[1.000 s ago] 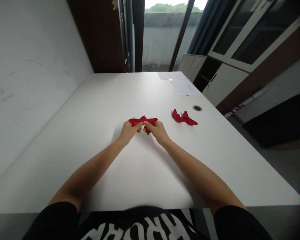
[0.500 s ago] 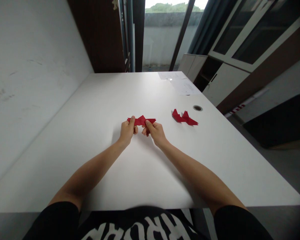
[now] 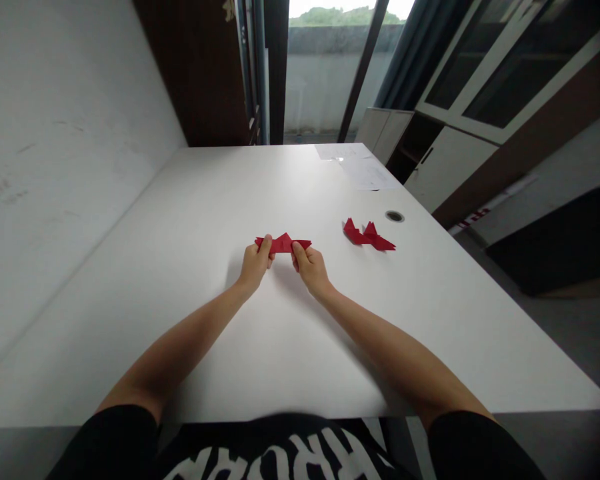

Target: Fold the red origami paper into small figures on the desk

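Note:
A red folded paper piece (image 3: 283, 245) with a raised point at its middle is stretched level between my two hands, above the white table (image 3: 290, 347). My left hand (image 3: 255, 262) pinches its left end, thumb on top. At the other end my right hand (image 3: 310, 267) grips it between thumb and fingers. Both curled sets of fingers are partly hidden behind the paper. To the right, apart from my hands, lie red folded paper shapes (image 3: 369, 236) with upright points; whether they are one piece or two I cannot tell.
Paper sheets (image 3: 367, 172) lie at the table's far right corner. A round cable hole (image 3: 395, 216) sits near the right edge. A white wall (image 3: 70, 133) borders the left side, and cabinets (image 3: 453, 167) stand beyond the right edge.
My right hand's fingers have drawn in closer behind the paper, and the hand has shifted slightly left. The paper's middle looks a little flatter. The paper shapes on the right have stayed put.

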`<state>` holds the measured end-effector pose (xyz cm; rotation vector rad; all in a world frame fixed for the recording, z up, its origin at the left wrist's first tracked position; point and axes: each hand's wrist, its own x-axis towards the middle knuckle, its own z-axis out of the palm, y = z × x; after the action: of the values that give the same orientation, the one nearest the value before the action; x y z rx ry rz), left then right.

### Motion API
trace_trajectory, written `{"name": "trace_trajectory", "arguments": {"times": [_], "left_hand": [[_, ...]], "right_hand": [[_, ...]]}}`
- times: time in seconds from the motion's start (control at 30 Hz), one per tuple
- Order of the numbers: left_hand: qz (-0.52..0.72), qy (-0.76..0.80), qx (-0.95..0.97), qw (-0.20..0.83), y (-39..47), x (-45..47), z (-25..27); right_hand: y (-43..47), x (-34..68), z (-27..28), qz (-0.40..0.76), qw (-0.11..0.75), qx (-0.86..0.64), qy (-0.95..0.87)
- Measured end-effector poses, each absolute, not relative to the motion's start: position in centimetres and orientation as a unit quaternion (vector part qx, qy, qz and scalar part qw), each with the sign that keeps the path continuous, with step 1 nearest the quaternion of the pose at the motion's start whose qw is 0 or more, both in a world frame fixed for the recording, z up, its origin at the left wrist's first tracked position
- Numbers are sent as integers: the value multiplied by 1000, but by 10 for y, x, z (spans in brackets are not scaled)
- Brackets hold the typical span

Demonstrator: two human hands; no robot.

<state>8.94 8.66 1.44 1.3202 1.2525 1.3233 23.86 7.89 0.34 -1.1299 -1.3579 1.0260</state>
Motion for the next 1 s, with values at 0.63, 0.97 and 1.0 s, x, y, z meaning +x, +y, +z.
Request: {"name": "trace_trajectory", "arguments": {"times": [0.63,0.97,1.0], "left_hand": [[508,478,559,447,74,98,12],[572,505,500,410,84,94,2],[569,508,508,401,85,92,2]], "right_hand": [[67,237,15,418,508,-456,-599],[64,238,13,435,494,-439,-612],[65,238,13,438,495,-440,-608]]}}
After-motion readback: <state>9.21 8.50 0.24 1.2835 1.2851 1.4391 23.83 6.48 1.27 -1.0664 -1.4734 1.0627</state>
